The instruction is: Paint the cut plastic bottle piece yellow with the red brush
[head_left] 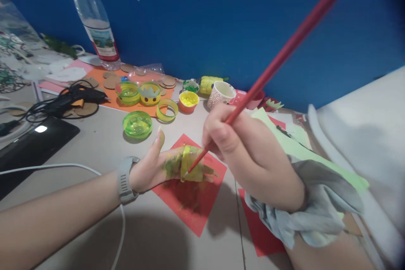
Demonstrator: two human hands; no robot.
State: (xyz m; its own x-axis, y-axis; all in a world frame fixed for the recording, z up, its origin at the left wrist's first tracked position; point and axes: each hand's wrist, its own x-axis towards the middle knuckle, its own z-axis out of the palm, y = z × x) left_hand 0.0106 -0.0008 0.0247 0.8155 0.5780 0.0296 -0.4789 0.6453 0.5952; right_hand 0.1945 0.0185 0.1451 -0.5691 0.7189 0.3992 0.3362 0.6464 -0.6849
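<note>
Here's the left hand [166, 168], palm open and thumb raised, held over the red paper square [200, 216], a yellow-painted clear plastic band [191, 162] wrapped around its outstretched fingers! Yellow and green paint smears the palm. And the right hand [249, 152] pinches a long red paintbrush [275, 63] between thumb and fingers, its tip right at the band's lower edge. Just beyond the red paper square sits an orange cup of yellow paint [187, 107], a cup of green paint [190, 87] behind it and a patterned paper cup [218, 96] to its right. Left of the square's far corner, a yellow plastic ring [163, 116] and a green-painted plastic bowl [137, 125]; farther out that way, a black glue gun [68, 99] trailing its cord!
</note>
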